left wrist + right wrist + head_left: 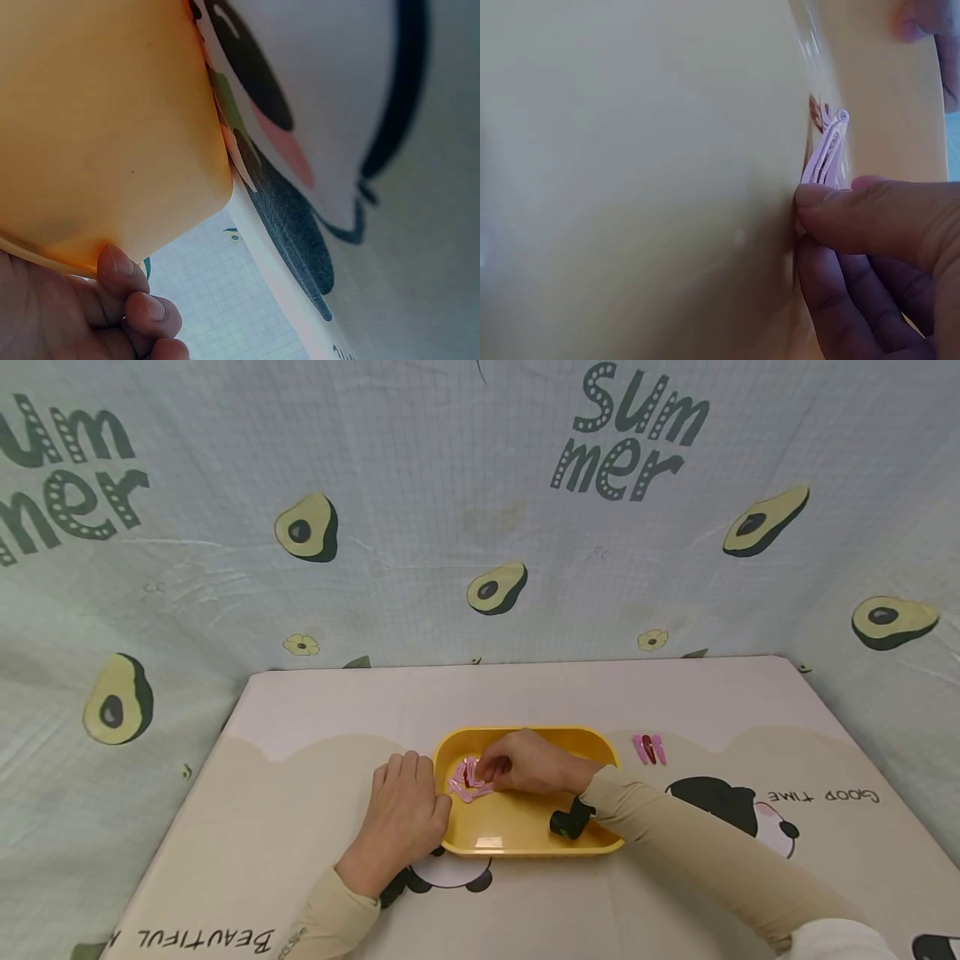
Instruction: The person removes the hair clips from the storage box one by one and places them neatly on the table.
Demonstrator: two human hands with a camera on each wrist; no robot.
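A yellow tray [517, 843] sits on the table with a small pile of pink snap hair clips [460, 779] and a dark red one at its left end. My right hand [536, 762] reaches into it from the right. In the right wrist view, thumb and forefinger pinch a pink hair clip [827, 154], its round end pointing up past the thumb; other clips show partly behind it. My left hand [407, 806] holds the tray's left edge. Curled fingertips [120, 262] lie at the rim against the outer wall in the left wrist view.
Right of the tray, two pink clips [658, 749] and a dark red clip [649, 749] lie side by side on the table. A black wrist device [572, 820] hangs under my right wrist, over the tray. An avocado-print cloth [405, 568] rises behind the table.
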